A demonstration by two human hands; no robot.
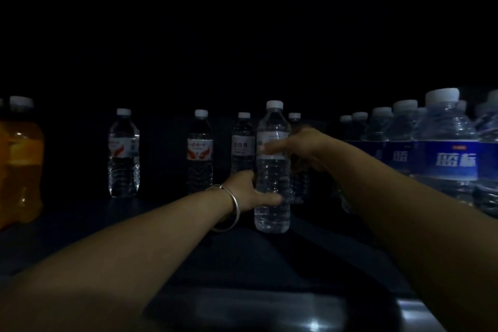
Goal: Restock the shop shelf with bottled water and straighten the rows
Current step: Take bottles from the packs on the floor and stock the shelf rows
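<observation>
A clear water bottle (272,170) with a white cap stands upright on the dark shelf (167,240), near the middle. My left hand (250,191), a silver bangle on its wrist, grips the bottle's lower body. My right hand (299,148) holds it at the label, thumb across the front. Just behind it stand two more water bottles, one with a pale label (242,143) and another (295,118) mostly hidden by my right hand. Farther left are two red-and-white labelled bottles (200,151) (124,153), spaced apart.
A tight block of blue-labelled water bottles (447,148) fills the right side of the shelf. Orange drink bottles (21,162) stand at the far left. The shelf's metal front edge (415,312) glints at the bottom right. The scene is very dark.
</observation>
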